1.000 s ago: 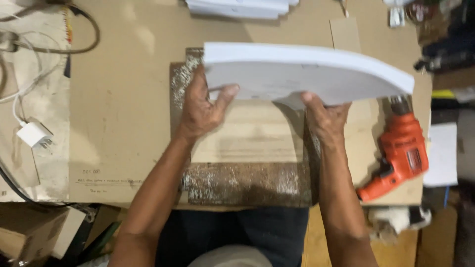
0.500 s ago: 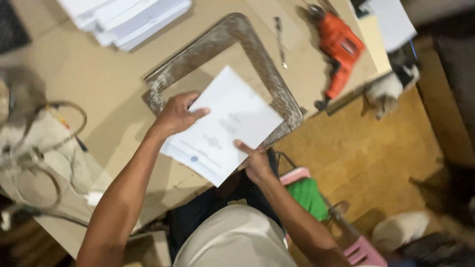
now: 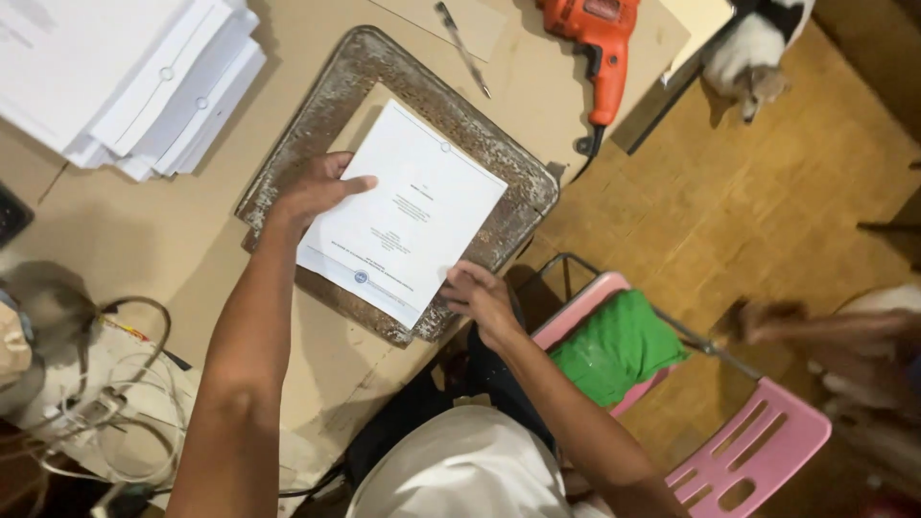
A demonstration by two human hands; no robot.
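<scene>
Head view: a thick white stack of printed paper sheets [image 3: 403, 216] lies tilted on a worn grey rectangular metal tray [image 3: 499, 158] on the brown cardboard-covered table [image 3: 192, 240]. The left hand [image 3: 312, 192] clamps the stack's left edge, fingers together on top; the right hand [image 3: 480, 297] pinches its near corner. An orange power drill [image 3: 600, 43] sits beyond the tray, and further white paper piles [image 3: 125, 77] lie well apart at the far left.

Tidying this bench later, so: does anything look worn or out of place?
The metal tray under the paper stack is rusty and pitted along its rim. A cat sits on the floor by the drill.
</scene>
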